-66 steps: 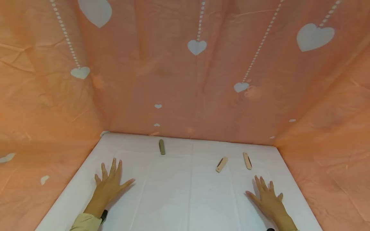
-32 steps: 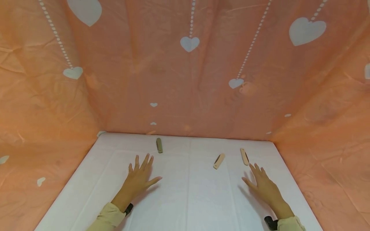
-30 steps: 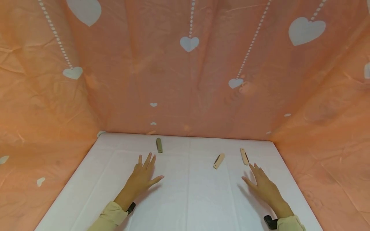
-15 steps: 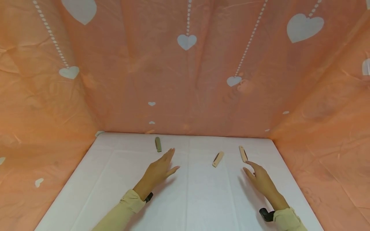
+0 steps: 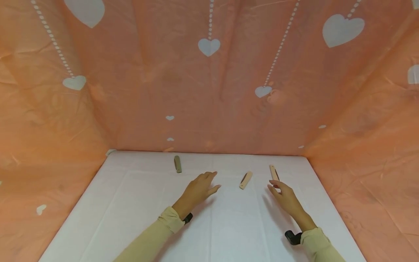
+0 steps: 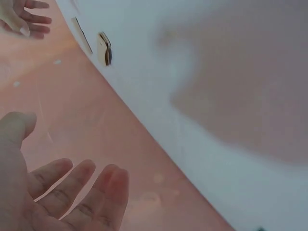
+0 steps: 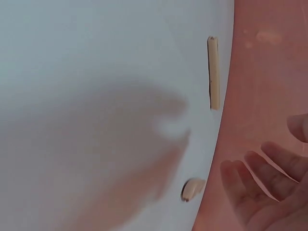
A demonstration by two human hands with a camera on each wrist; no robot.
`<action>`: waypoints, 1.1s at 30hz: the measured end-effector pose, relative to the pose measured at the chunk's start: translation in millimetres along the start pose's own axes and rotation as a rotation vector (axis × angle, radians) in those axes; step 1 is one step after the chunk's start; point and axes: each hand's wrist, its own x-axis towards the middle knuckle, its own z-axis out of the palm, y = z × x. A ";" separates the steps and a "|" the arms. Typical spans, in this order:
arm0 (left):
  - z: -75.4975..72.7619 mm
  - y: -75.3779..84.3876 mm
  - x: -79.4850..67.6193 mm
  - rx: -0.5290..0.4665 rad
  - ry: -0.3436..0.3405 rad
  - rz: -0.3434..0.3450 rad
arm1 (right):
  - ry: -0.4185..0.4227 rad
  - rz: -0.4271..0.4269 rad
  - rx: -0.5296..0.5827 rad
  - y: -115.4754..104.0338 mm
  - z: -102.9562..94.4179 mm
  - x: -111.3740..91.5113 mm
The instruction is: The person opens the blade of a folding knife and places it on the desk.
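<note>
Beige flat oblong pieces on white-sheeted bench: near its far edge.
Left hand grip: apart, holding nothing.
Right hand grip: apart, near the right piece.
Right piece: clumsy brush could skid it edgeward.

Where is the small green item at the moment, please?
In the head view, the green item lies left of centre on the white table, near its far edge, beyond and left of the left hand.

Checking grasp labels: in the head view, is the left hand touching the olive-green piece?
No, the olive-green piece lies apart from the left hand, with white tabletop showing between them.
</note>
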 end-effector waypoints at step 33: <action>68.4 33.5 88.3 -0.575 -0.271 -0.273 | -0.153 0.439 0.750 -17.2 40.2 43.0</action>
